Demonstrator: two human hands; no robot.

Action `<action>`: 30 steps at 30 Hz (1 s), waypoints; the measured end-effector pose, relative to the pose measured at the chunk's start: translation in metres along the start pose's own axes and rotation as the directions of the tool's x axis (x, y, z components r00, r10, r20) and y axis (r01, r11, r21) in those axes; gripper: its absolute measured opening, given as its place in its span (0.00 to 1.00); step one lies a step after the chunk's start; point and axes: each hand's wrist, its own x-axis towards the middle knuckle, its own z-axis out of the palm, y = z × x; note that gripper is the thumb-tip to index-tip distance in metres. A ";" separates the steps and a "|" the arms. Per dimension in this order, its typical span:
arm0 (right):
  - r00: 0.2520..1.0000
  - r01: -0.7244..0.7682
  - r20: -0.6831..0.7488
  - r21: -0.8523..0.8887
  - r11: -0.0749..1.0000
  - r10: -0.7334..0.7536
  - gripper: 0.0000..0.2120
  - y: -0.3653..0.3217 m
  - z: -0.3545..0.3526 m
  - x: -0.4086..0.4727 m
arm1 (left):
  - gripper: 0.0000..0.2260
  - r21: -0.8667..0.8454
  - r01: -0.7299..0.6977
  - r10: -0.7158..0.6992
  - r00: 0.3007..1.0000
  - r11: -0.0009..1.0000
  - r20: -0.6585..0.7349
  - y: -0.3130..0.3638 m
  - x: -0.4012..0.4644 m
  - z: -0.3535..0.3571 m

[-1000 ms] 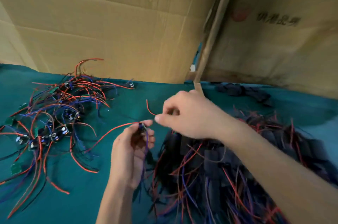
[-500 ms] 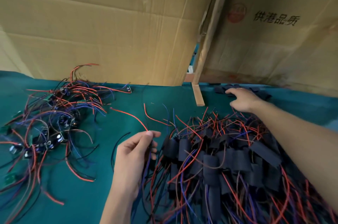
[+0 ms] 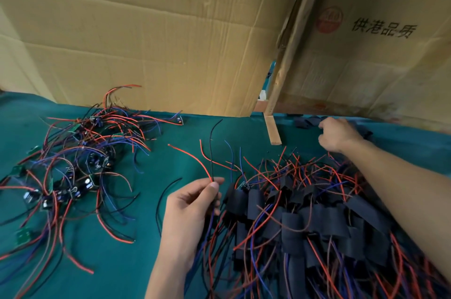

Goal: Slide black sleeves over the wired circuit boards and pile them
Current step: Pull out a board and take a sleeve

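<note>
Since a second earlier the right hand had let go of the wires it was working near the left hand and travelled out to about one o'clock, where it rested with fingers curled down onto the loose black sleeves lying along the far edge of the green cloth; whether the fingers had actually closed on a sleeve could not be told, since the fingertips were hidden against the dark pieces. The left hand stayed near the centre, at about six o'clock, thumb and forefinger pinching the red and black wires of one board, whose leads fanned up toward twelve o'clock; the board itself was hidden behind the palm. The move suggested that the wires had been gathered and the next step was to fetch a sleeve to slide over that bundle. The pile of sleeved boards lay at four o'clock, just beside the left hand and under the right forearm, already large. The tangle of bare circuit boards with capacitors and red, blue and black leads sat well apart at nine o'clock, so a good deal of work appeared left. A short wooden strip lay at twelve o'clock before the cardboard wall.
</note>
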 end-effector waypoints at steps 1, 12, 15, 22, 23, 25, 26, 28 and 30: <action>0.999 -0.013 -0.044 0.023 1.000 0.014 0.15 -0.001 -0.008 -0.006 | 0.07 -0.005 -0.002 0.002 1.000 1.000 -0.002 0.000 0.000 0.000; 0.785 0.617 -0.346 0.515 0.595 -0.514 0.06 -0.138 -0.060 -0.215 | 0.08 -0.031 -0.122 0.119 0.989 0.992 -0.086 0.009 -0.002 0.004; 0.786 0.618 -0.353 0.486 0.618 -0.508 0.10 -0.168 -0.032 -0.240 | 0.09 -0.144 -0.148 0.132 0.985 0.979 -0.113 0.012 -0.001 0.002; 0.846 0.495 -0.295 0.745 0.448 -0.444 0.10 -0.166 -0.017 -0.230 | 0.09 0.047 -0.225 0.228 0.969 0.973 -0.090 0.010 -0.002 -0.001; 0.859 0.431 -0.224 0.802 0.414 -0.461 0.09 -0.164 -0.016 -0.229 | 0.09 0.049 -0.223 0.227 0.970 0.974 -0.087 0.011 -0.003 0.000; 0.869 0.315 -0.128 0.887 0.336 -0.478 0.10 -0.164 -0.014 -0.226 | 0.09 0.043 -0.219 0.222 0.971 0.975 -0.088 0.013 -0.004 -0.001; 0.873 0.286 -0.117 0.909 0.303 -0.473 0.12 -0.164 -0.013 -0.226 | 0.11 0.032 -0.214 0.216 0.973 0.976 -0.078 0.015 -0.005 -0.001; 0.881 0.249 -0.104 0.931 0.265 -0.462 0.18 -0.165 -0.011 -0.226 | 0.12 0.010 -0.208 0.209 0.976 0.978 -0.055 0.018 -0.007 -0.001; 0.871 0.206 -0.065 0.948 0.243 -0.486 0.21 -0.162 -0.011 -0.225 | 0.12 0.000 -0.214 0.213 0.976 0.977 -0.049 0.020 -0.009 0.000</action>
